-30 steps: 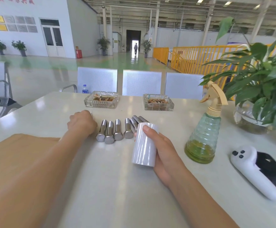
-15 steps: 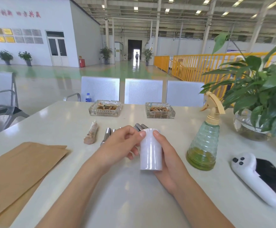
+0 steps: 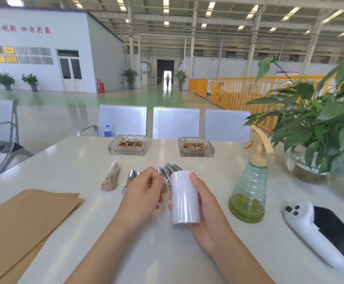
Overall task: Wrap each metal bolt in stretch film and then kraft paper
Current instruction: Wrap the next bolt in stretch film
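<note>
The row of bare metal bolts [image 3: 131, 177] lay on the white table [image 3: 74, 160], partly hidden behind the hands. Just in front of them the right hand [image 3: 206, 210] was wrapped around an upright roll of stretch film [image 3: 184, 198]. The left hand [image 3: 144, 193] hovered beside the roll with its fingers curled; whether they pinched the film's edge could not be made out. To the left of the bolts lay one wrapped bolt [image 3: 110, 178], seemingly finished in brown paper. Kraft paper sheets [image 3: 21, 220] waited at the near left. By this showing, one bolt was done, and the rest needed both film and paper.
</note>
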